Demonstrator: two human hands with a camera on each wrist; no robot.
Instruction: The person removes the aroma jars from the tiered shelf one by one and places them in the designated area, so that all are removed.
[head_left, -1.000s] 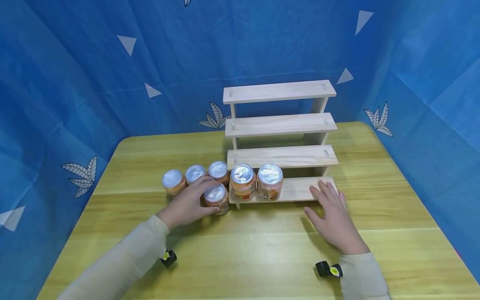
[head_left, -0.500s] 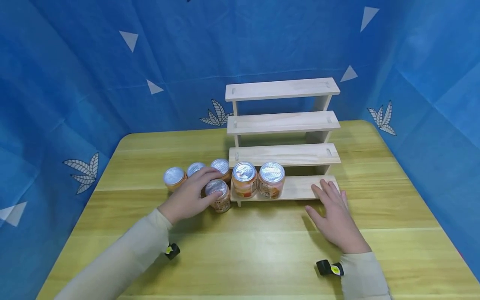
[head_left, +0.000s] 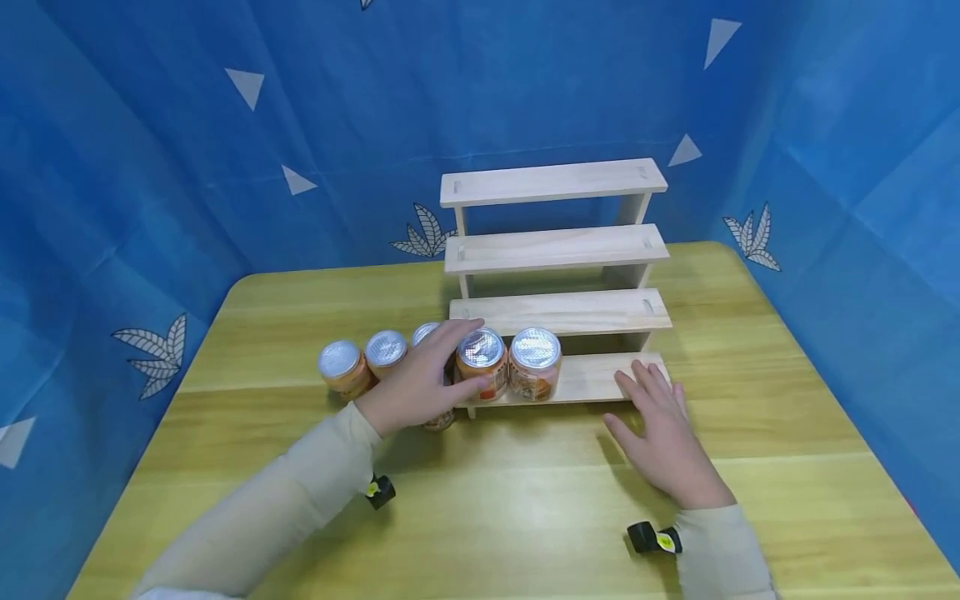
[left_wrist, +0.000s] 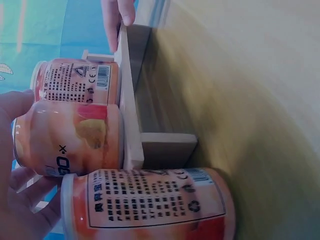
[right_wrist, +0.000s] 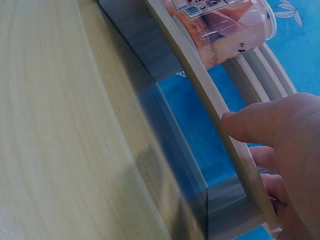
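Observation:
My left hand point(head_left: 416, 379) spans an orange can with a silver lid point(head_left: 482, 348), thumb at its front and fingers at its far side. In the left wrist view this can point(left_wrist: 75, 137) stands upright on the bottom shelf. A second can point(head_left: 535, 367) stands beside it on the right. Partly under my left hand is another can point(head_left: 440, 421), on the table by the shelf's left end. My right hand point(head_left: 667, 442) rests, fingers spread, on the right end of the bottom shelf board point(head_left: 592, 377); in the right wrist view the thumb touches the board's edge point(right_wrist: 210, 95).
The wooden rack has three higher boards: lower point(head_left: 562, 312), middle point(head_left: 555, 248) and top point(head_left: 555, 183). Left of it on the table point(head_left: 525, 500) stand more cans point(head_left: 348, 375), point(head_left: 386, 350), with one partly covered lid point(head_left: 423, 332). Blue cloth point(head_left: 375, 100) hangs around the table.
My left hand has moved right, from the front can on the table to the left can on the bottom shelf. My right hand has stayed on the shelf's right end.

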